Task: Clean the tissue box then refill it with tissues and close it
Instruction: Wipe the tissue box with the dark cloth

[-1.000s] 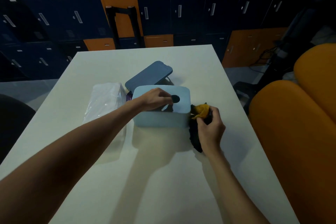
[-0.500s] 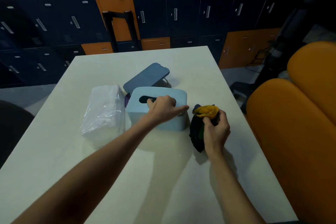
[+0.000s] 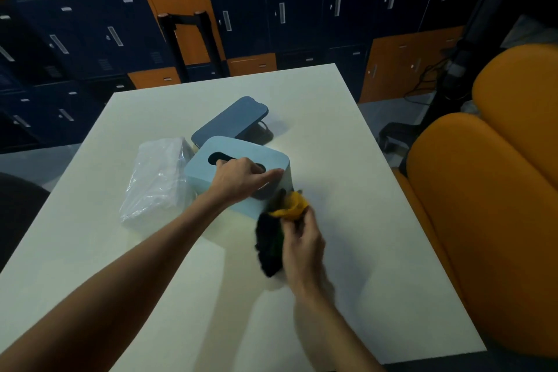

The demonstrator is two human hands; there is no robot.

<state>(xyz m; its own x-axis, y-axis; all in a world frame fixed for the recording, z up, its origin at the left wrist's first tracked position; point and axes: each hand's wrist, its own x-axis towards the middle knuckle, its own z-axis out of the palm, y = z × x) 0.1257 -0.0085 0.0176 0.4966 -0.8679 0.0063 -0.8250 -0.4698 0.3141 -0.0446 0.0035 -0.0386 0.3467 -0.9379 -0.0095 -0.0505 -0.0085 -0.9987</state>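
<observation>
A light blue tissue box with an oval slot in its top stands in the middle of the white table, turned at an angle. My left hand lies over the box's top, fingers curled into the slot and thumb stretched along the near right edge. My right hand grips a crumpled yellow and dark cloth against the box's near right corner. The hand and cloth are blurred. A clear plastic pack of tissues lies to the left of the box.
A dark blue lid leans behind the box. An orange seat stands close to the table's right edge. Blue and orange lockers line the back wall. A dark chair sits at the left.
The box has been turned so that its near right corner points toward me. My right hand has brought the cloth against that corner. My left hand has stayed on the box's top.
</observation>
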